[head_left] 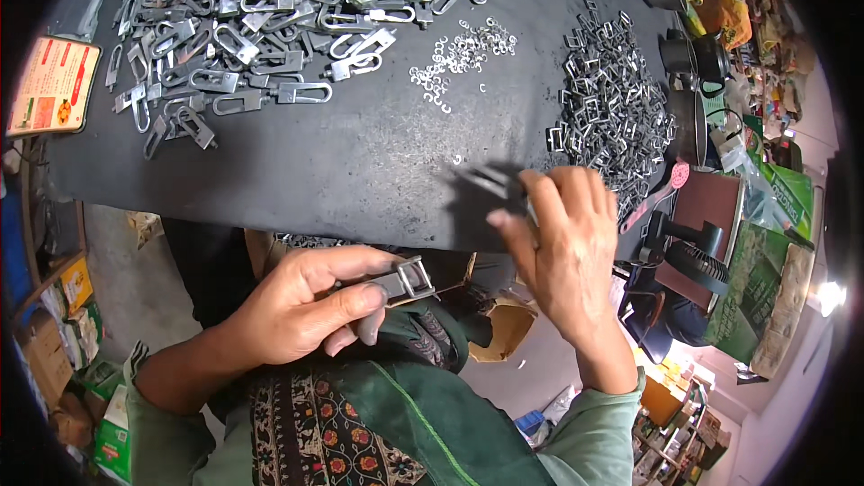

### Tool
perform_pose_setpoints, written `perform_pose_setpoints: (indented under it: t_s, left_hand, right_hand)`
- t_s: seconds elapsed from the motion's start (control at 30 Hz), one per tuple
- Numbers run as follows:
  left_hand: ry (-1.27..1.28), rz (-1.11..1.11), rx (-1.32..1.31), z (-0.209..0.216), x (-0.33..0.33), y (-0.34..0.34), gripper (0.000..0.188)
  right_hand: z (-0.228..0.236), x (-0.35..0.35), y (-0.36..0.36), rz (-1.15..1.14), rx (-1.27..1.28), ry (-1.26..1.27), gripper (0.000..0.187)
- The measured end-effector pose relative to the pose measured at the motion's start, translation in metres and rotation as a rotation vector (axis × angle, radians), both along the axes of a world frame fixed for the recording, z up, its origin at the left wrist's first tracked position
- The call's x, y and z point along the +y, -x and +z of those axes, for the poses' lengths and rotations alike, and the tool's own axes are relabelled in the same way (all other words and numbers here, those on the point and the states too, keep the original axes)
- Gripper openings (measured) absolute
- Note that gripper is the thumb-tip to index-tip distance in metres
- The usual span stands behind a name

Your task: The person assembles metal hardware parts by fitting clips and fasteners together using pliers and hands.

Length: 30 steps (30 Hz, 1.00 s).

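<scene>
1. dark table (pixel 360 157), loose clips (pixel 281 2), frames (pixel 614 85) and rings (pixel 466 49) left in heaps
2. left hand (pixel 306 301) pinches one piece (pixel 393 284) off the near edge, frame (pixel 427 274) at its tip
3. right hand (pixel 573 238) curls round some blurry thing (pixel 493 184); piece done? can't tell

Hands and wrists bare. Left sleeve (pixel 171 436), back beyond the left fingers (pixel 360 300): pale grey-green, loose, darker edging at the cuff. Right sleeve (pixel 589 436), below the right fingers (pixel 551 202): same pale green, creased, ending on the forearm. Torso, below and between both sets of fingers: dark green cloth (pixel 490 432) crossed diagonally by a thin, brighter green line. Directly below the left fingers: patterned panel (pixel 310 436), black ground, red flowers with yellowish details, beige scrollwork bands alongside. Printed or embroidered: cannot tell.
</scene>
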<state>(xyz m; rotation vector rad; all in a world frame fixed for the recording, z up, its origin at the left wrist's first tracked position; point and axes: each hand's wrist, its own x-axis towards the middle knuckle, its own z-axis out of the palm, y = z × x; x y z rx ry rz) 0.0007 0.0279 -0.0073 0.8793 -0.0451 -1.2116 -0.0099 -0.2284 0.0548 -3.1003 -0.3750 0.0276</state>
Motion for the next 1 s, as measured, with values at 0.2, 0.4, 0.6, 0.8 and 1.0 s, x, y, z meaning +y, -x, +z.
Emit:
perform_pose_setpoints:
  t_s: [0.2, 0.4, 0.6, 0.8, 1.0]
  left_hand:
    - [-0.008, 0.174, -0.096, 0.004, -0.004, 0.003, 0.025]
    - [-0.124, 0.254, -0.510, 0.000, -0.002, 0.004, 0.018]
    - [-0.100, 0.107, -0.063, 0.003, -0.001, -0.003, 0.021]
    - [-0.073, 0.159, -0.042, 0.003, -0.009, 0.002, 0.021]
    - [-0.064, 0.168, -0.065, 0.001, -0.012, 0.005, 0.019]
  right_hand:
    - [-0.010, -0.005, -0.005, 0.052, -0.081, 0.197, 0.031]
    - [-0.007, 0.000, -0.008, 0.039, -0.028, 0.207, 0.027]
    - [0.014, -0.006, -0.014, 0.392, 0.131, -0.120, 0.032]
    - [0.021, 0.000, -0.016, 0.488, 0.178, -0.145, 0.035]
    - [0.014, 0.000, -0.012, 0.496, 0.151, -0.184, 0.034]
